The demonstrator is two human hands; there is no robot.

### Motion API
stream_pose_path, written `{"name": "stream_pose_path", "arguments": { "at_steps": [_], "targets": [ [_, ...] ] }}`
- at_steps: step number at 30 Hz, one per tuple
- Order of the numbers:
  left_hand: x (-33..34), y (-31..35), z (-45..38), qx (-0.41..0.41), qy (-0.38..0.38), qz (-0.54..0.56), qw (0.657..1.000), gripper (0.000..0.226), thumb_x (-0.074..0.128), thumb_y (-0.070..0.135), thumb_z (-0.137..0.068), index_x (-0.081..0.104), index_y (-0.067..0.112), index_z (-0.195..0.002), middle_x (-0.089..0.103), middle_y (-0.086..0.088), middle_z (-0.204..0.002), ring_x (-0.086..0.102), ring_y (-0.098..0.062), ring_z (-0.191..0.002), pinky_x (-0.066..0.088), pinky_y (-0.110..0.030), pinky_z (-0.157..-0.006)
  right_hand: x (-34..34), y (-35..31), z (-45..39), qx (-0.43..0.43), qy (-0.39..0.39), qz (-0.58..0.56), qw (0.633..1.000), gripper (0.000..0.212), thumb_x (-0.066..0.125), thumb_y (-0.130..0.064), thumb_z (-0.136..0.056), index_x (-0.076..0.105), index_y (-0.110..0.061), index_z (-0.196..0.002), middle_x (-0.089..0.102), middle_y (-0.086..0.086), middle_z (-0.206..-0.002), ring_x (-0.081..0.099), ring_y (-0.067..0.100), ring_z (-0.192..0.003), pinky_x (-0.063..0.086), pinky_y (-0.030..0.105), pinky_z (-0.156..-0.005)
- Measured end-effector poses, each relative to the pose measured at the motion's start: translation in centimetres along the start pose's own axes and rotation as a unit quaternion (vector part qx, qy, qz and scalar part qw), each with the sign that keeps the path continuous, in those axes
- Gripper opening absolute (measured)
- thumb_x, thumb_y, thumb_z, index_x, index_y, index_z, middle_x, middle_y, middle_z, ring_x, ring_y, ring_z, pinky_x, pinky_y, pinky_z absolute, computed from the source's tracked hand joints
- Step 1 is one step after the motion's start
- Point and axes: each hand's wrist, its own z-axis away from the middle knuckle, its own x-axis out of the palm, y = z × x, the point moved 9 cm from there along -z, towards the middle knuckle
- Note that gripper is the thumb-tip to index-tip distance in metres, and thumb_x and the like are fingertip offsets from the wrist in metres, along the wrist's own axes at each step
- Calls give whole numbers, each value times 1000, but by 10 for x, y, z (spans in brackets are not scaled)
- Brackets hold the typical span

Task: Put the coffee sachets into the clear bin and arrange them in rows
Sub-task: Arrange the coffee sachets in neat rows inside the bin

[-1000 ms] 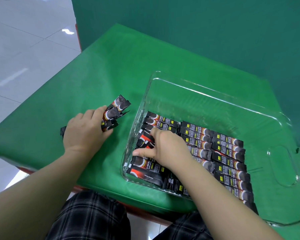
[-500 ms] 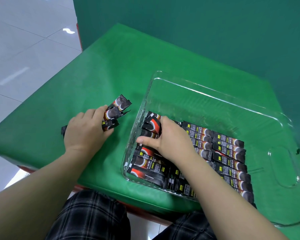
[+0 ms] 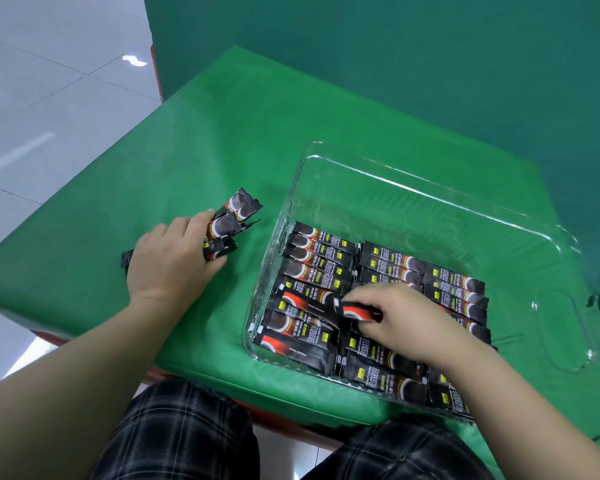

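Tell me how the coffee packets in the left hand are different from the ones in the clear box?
The bundle of sachets is outside the clear bin, on the green table; the rows of sachets lie inside it.
The bundle is gripped by the left hand with ends fanning out unevenly; the rows lie flat, side by side.
The right hand is pinching one sachet among the rows.
Both are the same black-and-red stick packets.

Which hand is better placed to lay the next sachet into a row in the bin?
Right. The right hand is already inside the clear bin, pinching a sachet over the rows. The left hand holds a bunch of sachets outside on the table.
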Motion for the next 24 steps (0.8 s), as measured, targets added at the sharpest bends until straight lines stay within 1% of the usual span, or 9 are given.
{"name": "stream_pose_path", "arguments": {
  "at_steps": [2, 5, 8, 10, 13, 16, 18, 21, 24],
  "targets": [
    [0, 0, 0, 0, 0, -3, 1000, 64, 77, 41, -74, 56, 11, -126, 66, -14, -95, 61, -35, -75, 51, -42, -65, 7, -5, 9, -15, -32, 7, 999, 31, 55, -11, -80, 65, -32, -101, 66, -16, -98, 59, 7, -89, 48, 30, -82],
    [-1, 1, 0, 2, 3, 0, 1000, 64, 77, 41, -74, 56, 11, -126, 66, -14, -94, 61, -35, -74, 51, -42, -65, 16, -14, 15, -40, -61, 32, 997, 46, 51, -13, -83, 61, -40, -118, 63, -19, -117, 57, 4, -103, 45, 24, -90],
    [-1, 0, 0, 4, 4, -1, 1000, 64, 78, 40, -73, 56, 10, -126, 67, -14, -95, 61, -35, -74, 51, -41, -64, 20, -17, 15, -47, -69, 60, 995, 50, 47, -15, -85, 55, -43, -125, 58, -21, -126, 53, 4, -111, 43, 22, -93],
    [0, 0, 0, 3, 0, -3, 1000, 65, 78, 41, -74, 55, 11, -126, 67, -14, -95, 61, -34, -74, 51, -41, -64, 22, -14, 15, -45, -68, 65, 995, 47, 47, -15, -84, 58, -39, -122, 61, -18, -122, 54, 7, -110, 45, 28, -92],
    [-2, 1, 0, 4, 1, -2, 1000, 65, 78, 40, -74, 55, 10, -126, 67, -15, -95, 61, -34, -74, 51, -40, -64, 26, -5, 18, -30, -68, 64, 995, 35, 47, -14, -82, 61, -27, -111, 65, -12, -106, 57, 9, -95, 49, 33, -82],
    [-3, 2, 0, 5, 4, 0, 1000, 64, 79, 38, -73, 56, 10, -125, 67, -16, -94, 61, -35, -74, 50, -41, -64, 28, -1, 21, -26, -67, 46, 996, 33, 47, -12, -81, 62, -26, -106, 65, -11, -98, 57, 9, -87, 49, 35, -77],
    [-3, 1, 0, 4, 5, 0, 1000, 64, 79, 38, -72, 56, 10, -125, 67, -16, -95, 61, -36, -75, 50, -41, -65, 24, 2, 23, -25, -55, 19, 998, 39, 48, -9, -82, 64, -30, -110, 65, -13, -103, 57, 9, -93, 48, 32, -82],
    [-4, 1, 1, 7, 12, 4, 1000, 64, 81, 37, -71, 57, 8, -124, 66, -18, -94, 61, -37, -73, 50, -42, -63, 6, 17, 23, 1, 15, -11, 1000, 44, 52, -5, -85, 64, -33, -116, 64, -16, -114, 57, 7, -104, 43, 27, -93],
    [-2, 1, 0, 5, 11, 3, 1000, 64, 80, 39, -73, 56, 9, -125, 66, -17, -94, 61, -36, -73, 50, -42, -64, -4, 33, 24, 35, 46, -2, 998, 49, 53, -5, -86, 60, -38, -121, 60, -16, -123, 55, 8, -113, 40, 23, -96]
  ]
}}
